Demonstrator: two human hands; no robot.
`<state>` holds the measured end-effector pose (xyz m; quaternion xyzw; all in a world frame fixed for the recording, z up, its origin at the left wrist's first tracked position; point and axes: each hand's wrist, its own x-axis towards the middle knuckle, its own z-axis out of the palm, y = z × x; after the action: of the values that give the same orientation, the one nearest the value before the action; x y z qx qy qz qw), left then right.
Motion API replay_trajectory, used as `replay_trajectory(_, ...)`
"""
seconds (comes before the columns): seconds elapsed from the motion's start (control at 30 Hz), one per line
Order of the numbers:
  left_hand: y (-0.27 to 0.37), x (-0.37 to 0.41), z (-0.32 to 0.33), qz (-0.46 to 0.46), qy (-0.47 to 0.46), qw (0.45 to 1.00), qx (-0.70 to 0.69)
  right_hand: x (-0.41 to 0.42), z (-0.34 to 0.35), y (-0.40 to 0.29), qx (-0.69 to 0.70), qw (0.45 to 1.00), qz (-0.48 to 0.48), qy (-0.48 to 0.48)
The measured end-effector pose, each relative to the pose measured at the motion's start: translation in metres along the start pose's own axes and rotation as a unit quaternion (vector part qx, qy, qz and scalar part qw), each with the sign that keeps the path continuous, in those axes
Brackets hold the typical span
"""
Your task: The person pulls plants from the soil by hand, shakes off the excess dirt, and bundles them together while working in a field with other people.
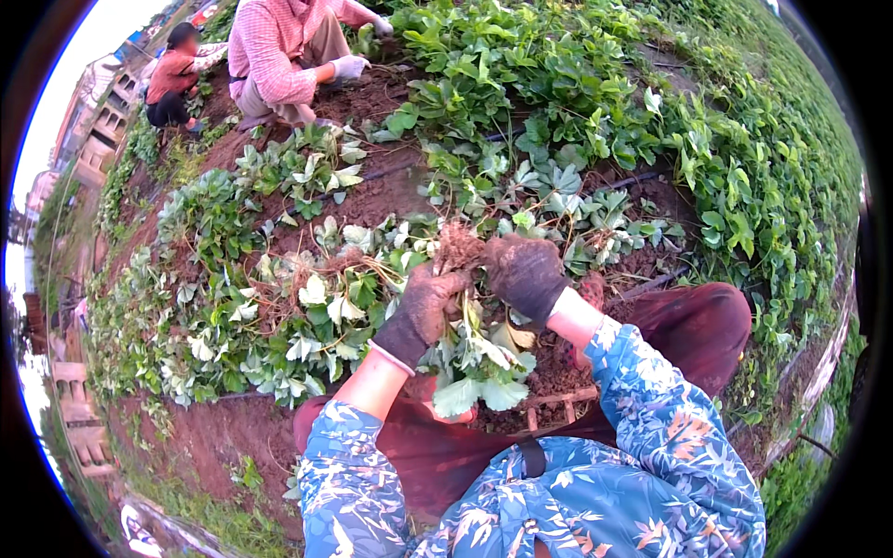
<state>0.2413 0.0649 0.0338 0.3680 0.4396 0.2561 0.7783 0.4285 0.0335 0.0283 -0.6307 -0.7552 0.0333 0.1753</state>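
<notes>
My left hand (425, 307), in a dirt-stained dark glove, grips a bunch of uprooted strawberry plants by the stems. Their tangled brown roots (459, 245) point up above the fist, and the green leaves (481, 390) hang below it, over my lap. Against the right side of the roots my right hand (527, 275), gloved the same way, is curled with its knuckles up; its fingertips are hidden. Just left of my left hand lies a heap of pulled strawberry plants (335, 300), some with bare roots and pale leaf undersides showing.
Leafy plants (530, 84) grow densely ahead and to the right. A dark hose (635, 180) crosses the soil. A co-worker in a checked shirt (275, 59) squats ahead left, another person (171, 84) beyond. Below my hands is a low slatted frame (558, 404).
</notes>
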Motion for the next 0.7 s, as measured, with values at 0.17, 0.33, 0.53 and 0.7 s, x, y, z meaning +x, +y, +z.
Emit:
replay_trajectory(0.17, 0.003, -0.005, 0.008, 0.031, -0.005, 0.999, 0.031, 0.010, -0.001, 0.002, 0.051, 0.997, 0.059, -0.025)
replay_trajectory(0.33, -0.008, 0.006, 0.011, 0.050, 0.014, 0.997, -0.051, 0.004, 0.007, -0.002, 0.100, 0.993, 0.070, -0.006)
replay_trajectory(0.53, -0.026, 0.010, -0.004, 0.025, -0.031, 0.998, 0.048, -0.024, 0.022, 0.003, 0.238, 0.971, -0.023, 0.027)
replay_trajectory(0.7, -0.004, 0.004, -0.003, 0.077, -0.074, 0.992, 0.065, -0.021, -0.004, -0.001, 0.257, 0.966, 0.030, 0.010)
